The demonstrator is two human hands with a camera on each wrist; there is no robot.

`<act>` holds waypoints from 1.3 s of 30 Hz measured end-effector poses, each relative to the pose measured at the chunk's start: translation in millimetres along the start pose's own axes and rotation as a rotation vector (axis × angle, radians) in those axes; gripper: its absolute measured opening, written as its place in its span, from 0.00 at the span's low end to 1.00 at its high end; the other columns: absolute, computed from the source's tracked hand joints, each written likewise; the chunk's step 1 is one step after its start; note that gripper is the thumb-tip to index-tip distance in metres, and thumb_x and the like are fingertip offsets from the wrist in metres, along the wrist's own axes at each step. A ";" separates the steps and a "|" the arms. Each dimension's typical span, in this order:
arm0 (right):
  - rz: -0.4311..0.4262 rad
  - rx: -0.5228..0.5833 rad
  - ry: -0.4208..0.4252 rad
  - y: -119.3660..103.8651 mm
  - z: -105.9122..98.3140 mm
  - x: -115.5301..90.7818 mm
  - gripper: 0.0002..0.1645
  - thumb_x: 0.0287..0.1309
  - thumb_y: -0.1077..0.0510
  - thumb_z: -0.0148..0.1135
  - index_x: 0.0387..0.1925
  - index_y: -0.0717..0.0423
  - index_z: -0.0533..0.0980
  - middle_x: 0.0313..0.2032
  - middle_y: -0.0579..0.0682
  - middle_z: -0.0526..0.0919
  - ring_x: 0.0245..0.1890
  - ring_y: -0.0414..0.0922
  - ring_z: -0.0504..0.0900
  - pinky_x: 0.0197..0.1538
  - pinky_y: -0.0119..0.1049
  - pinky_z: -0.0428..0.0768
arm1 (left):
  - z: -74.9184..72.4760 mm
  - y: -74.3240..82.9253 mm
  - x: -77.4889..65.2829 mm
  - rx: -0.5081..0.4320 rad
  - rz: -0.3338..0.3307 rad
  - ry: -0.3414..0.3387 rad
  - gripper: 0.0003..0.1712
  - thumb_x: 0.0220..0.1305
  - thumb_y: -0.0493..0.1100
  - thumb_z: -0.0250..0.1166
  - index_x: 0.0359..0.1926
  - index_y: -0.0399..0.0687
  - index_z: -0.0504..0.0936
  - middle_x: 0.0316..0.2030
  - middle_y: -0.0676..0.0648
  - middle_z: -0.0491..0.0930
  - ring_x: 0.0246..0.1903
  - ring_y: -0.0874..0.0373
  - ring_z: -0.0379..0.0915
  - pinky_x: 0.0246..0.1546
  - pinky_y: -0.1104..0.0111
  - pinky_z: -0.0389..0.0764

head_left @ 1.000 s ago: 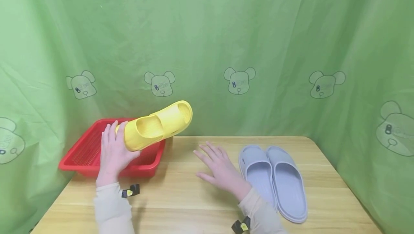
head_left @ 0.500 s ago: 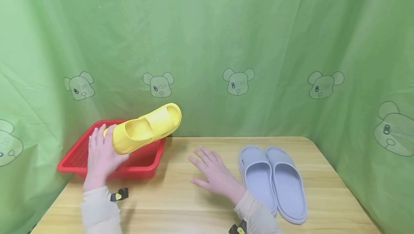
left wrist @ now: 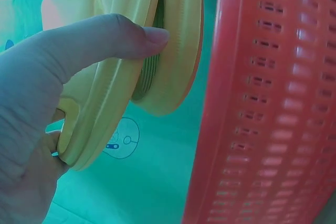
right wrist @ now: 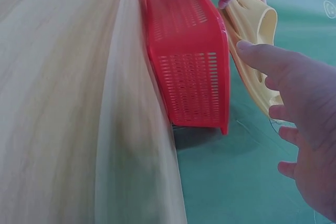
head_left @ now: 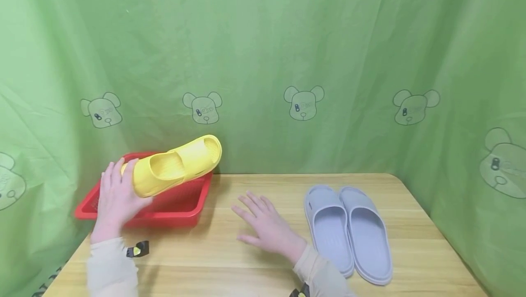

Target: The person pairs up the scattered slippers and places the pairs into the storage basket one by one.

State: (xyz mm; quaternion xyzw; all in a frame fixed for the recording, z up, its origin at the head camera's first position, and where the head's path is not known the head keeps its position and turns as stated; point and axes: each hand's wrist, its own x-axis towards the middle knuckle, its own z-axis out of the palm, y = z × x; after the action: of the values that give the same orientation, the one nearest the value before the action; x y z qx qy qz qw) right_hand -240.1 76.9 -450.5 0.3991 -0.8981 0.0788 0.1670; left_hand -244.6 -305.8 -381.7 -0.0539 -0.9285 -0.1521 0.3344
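A pair of yellow slippers (head_left: 181,162), pressed together sole to sole in the left wrist view, hangs tilted above the red basket (head_left: 198,208). My left hand (head_left: 117,196) grips them at one end; its thumb (left wrist: 123,35) lies across the soles' edges. The slippers' open toe points up and to the right in the head view. Over the middle of the table my right hand (head_left: 269,228) is held with fingers spread and nothing in it. To its right, a pair of grey-blue slippers (head_left: 349,233) stands side by side on the table.
The basket has slotted walls (right wrist: 191,85) and stands at the table's back left. Under everything is a wooden table (head_left: 230,274). A green curtain (head_left: 255,50) printed with bear heads hangs behind and at both sides.
My left hand has carried the yellow slippers leftward and slightly down, further over the basket. My right hand has drifted a little left. The grey-blue slippers have stayed in place.
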 end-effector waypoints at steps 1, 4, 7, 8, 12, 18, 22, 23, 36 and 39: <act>-0.005 0.004 -0.004 -0.8 0.3 0.7 0.45 0.59 0.33 0.58 0.72 0.44 0.60 0.75 0.52 0.56 0.76 0.56 0.53 0.74 0.58 0.55 | -1.2 -1.6 0.2 0.004 -0.001 -0.007 0.58 0.31 0.44 0.79 0.67 0.42 0.60 0.66 0.28 0.57 0.68 0.27 0.47 0.68 0.32 0.48; -0.015 0.006 -0.014 -3.4 0.9 3.4 0.45 0.59 0.33 0.58 0.73 0.44 0.59 0.75 0.52 0.55 0.76 0.56 0.53 0.74 0.58 0.55 | -5.3 -5.5 0.7 0.012 0.000 -0.021 0.59 0.31 0.43 0.79 0.67 0.42 0.60 0.66 0.28 0.57 0.68 0.27 0.47 0.68 0.31 0.47; -0.024 -0.002 -0.028 -6.9 0.8 6.7 0.45 0.59 0.32 0.56 0.73 0.42 0.57 0.76 0.52 0.54 0.75 0.56 0.54 0.74 0.58 0.55 | -8.6 -9.1 1.5 0.024 0.008 -0.032 0.59 0.31 0.43 0.79 0.67 0.41 0.60 0.66 0.28 0.57 0.67 0.26 0.47 0.67 0.30 0.48; -0.027 -0.001 -0.033 -8.3 0.7 8.0 0.45 0.59 0.32 0.56 0.74 0.42 0.57 0.76 0.52 0.54 0.76 0.55 0.54 0.74 0.58 0.54 | -9.7 -10.3 1.7 0.027 0.011 -0.036 0.59 0.30 0.43 0.79 0.67 0.41 0.60 0.66 0.28 0.57 0.67 0.26 0.47 0.66 0.30 0.48; -0.056 -0.016 -0.044 -14.6 1.5 14.1 0.46 0.60 0.31 0.55 0.74 0.40 0.55 0.76 0.52 0.54 0.76 0.54 0.53 0.75 0.57 0.55 | -13.8 -15.6 2.6 0.053 0.027 -0.051 0.60 0.30 0.43 0.79 0.68 0.41 0.59 0.65 0.27 0.57 0.66 0.25 0.48 0.65 0.29 0.50; -0.100 -0.025 -0.058 -24.6 2.8 26.4 0.48 0.60 0.31 0.55 0.76 0.37 0.49 0.77 0.51 0.51 0.77 0.53 0.51 0.74 0.57 0.56 | -21.2 -22.8 6.5 0.088 0.059 -0.062 0.60 0.28 0.43 0.79 0.67 0.40 0.60 0.64 0.25 0.58 0.65 0.24 0.49 0.65 0.30 0.50; -0.118 -0.017 -0.071 -29.8 5.7 34.4 0.49 0.61 0.31 0.54 0.76 0.35 0.46 0.77 0.50 0.48 0.77 0.53 0.50 0.74 0.57 0.56 | -24.9 -27.3 9.0 0.103 0.075 -0.085 0.62 0.25 0.43 0.80 0.67 0.40 0.60 0.65 0.23 0.57 0.65 0.22 0.49 0.67 0.31 0.47; -0.120 -0.016 -0.075 -30.9 6.4 36.2 0.49 0.61 0.30 0.53 0.76 0.35 0.46 0.77 0.50 0.47 0.77 0.53 0.49 0.74 0.57 0.55 | -25.8 -28.5 9.8 0.106 0.081 -0.091 0.62 0.25 0.43 0.80 0.67 0.40 0.60 0.64 0.22 0.57 0.65 0.22 0.48 0.68 0.31 0.46; -0.145 -0.021 -0.098 -42.1 9.8 55.3 0.50 0.60 0.30 0.55 0.76 0.36 0.47 0.77 0.51 0.50 0.78 0.51 0.47 0.74 0.57 0.56 | -37.3 -42.6 20.4 0.185 0.133 -0.192 0.62 0.25 0.44 0.80 0.66 0.40 0.59 0.63 0.23 0.57 0.62 0.21 0.49 0.64 0.29 0.49; -0.150 -0.025 -0.100 -44.3 9.4 59.5 0.50 0.60 0.30 0.55 0.76 0.36 0.47 0.77 0.51 0.50 0.78 0.51 0.46 0.75 0.56 0.57 | -39.0 -46.5 22.5 0.200 0.148 -0.206 0.62 0.24 0.44 0.80 0.66 0.39 0.60 0.63 0.22 0.57 0.62 0.20 0.49 0.65 0.29 0.47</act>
State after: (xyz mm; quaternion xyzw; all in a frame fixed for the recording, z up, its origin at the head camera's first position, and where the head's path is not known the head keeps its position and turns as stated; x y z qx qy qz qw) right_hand -246.6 3.6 -437.3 0.4666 -0.8738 0.0346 0.1325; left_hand -247.8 -362.3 -350.4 -0.1038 -0.9620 -0.0276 0.2512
